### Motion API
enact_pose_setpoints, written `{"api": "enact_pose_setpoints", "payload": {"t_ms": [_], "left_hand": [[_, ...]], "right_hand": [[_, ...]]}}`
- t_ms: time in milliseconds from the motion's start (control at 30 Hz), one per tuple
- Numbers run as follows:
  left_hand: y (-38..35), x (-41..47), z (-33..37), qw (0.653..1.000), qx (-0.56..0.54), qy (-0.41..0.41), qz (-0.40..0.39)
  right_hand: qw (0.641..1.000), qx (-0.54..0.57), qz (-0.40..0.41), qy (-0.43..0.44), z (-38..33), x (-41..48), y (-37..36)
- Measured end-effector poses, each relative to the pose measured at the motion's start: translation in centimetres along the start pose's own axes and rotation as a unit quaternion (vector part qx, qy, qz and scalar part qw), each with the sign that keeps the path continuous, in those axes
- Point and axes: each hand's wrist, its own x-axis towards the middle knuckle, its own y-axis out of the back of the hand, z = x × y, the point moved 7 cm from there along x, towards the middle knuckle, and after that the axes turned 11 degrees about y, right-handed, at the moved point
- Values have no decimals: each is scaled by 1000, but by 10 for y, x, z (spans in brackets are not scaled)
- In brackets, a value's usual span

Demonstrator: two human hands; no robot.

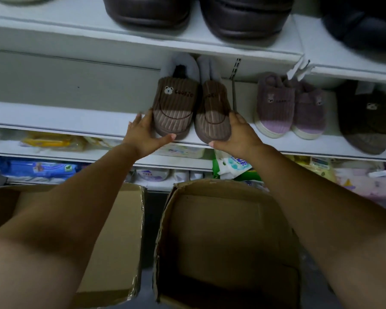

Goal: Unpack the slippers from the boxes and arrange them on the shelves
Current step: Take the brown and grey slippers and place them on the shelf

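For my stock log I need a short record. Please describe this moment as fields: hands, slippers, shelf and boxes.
left grip: holds toe of left brown corduroy slipper
right grip: holds toe of right brown corduroy slipper
pair position: side by side on white shelf, toes toward the person
neighbour on the right: purple slippers
below: left cardboard box, right cardboard box, both open

A yellow pack lies at 9 o'clock, with a blue pack just below it. A green pack sits near centre and a pink pack at 3 o'clock. A white tag hangs at 1 o'clock, near a slotted rail.
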Motion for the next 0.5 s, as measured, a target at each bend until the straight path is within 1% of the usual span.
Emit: {"api": "enact_pose_setpoints", "payload": {"t_ms": [100,167,233,333,433,500], "left_hand": [[7,-48,3,996,36,-21,78],[10,-93,12,990,35,-49,130],[8,-138,21,983,32,-83,162],[-5,-196,30,976,36,-125,174],[-22,-249,44,975,27,-132,176],[-38,-281,58,979,26,-125,162]], "right_hand": [[999,-22,-16,23,0,-37,12],[999,-41,-18,30,4,-68,19],[998,-51,-15,47,4,-100,21],[996,-61,-13,65,4,-151,19],[996,-60,-4,71,4,-207,13],[996,-57,-8,69,10,-245,8]]}}
